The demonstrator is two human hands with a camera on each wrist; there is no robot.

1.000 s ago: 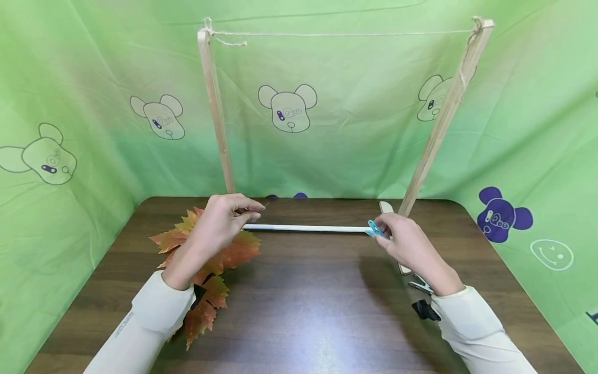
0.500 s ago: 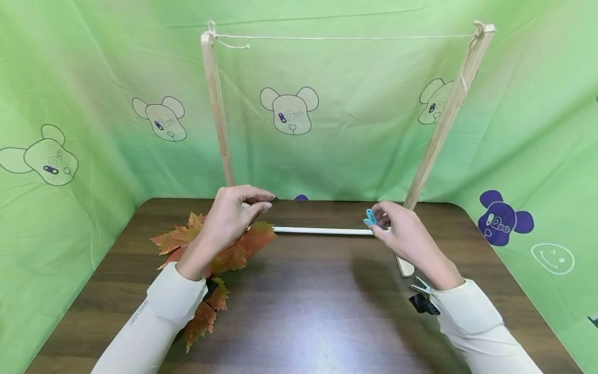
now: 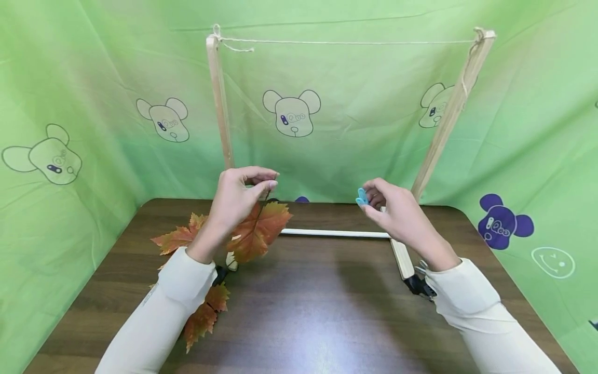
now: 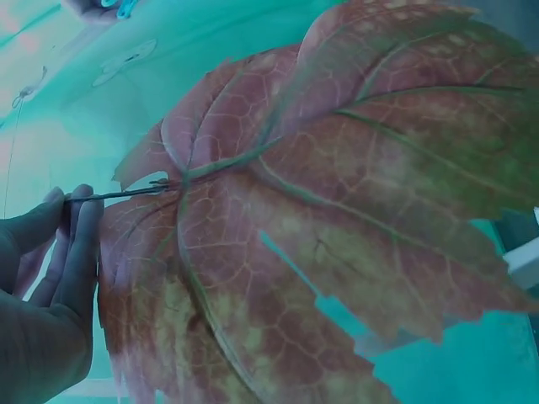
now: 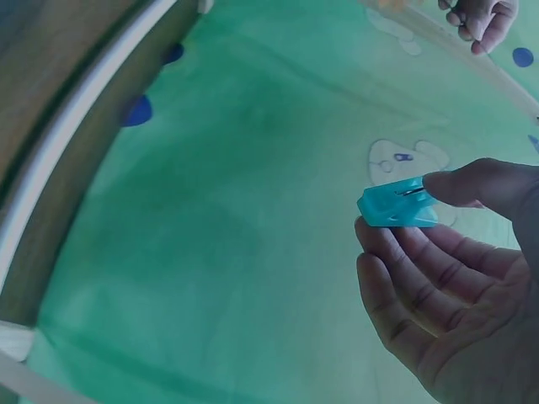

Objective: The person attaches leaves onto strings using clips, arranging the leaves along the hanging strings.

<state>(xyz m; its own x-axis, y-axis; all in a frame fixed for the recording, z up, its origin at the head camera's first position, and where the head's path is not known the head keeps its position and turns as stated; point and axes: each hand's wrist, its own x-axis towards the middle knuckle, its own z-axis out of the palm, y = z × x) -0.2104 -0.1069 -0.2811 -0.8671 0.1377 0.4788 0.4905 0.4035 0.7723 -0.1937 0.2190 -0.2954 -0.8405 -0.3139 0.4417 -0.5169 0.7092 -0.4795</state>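
My left hand (image 3: 240, 195) pinches a thin dark stem between thumb and fingertips. From it hangs an orange-red maple leaf (image 3: 260, 231), raised off the table. In the left wrist view the leaf (image 4: 337, 185) fills most of the picture, with green veins and a torn-looking slit. My right hand (image 3: 392, 210) holds a small blue clothespin (image 3: 362, 196) between thumb and fingers, level with the left hand. The right wrist view shows that clothespin (image 5: 397, 203) with its metal spring. Above both hands a string (image 3: 345, 42) runs between two wooden posts.
The left post (image 3: 218, 98) and right post (image 3: 450, 119) rise from the back of the brown table (image 3: 299, 306). A white rod (image 3: 336, 233) joins them low down. More maple leaves (image 3: 201, 324) lie under my left forearm. A clip, partly hidden, lies by my right wrist.
Both hands have risen. The left lifts the leaf by its stem off the table and moves right; the right carries the blue clothespin up and slightly left.
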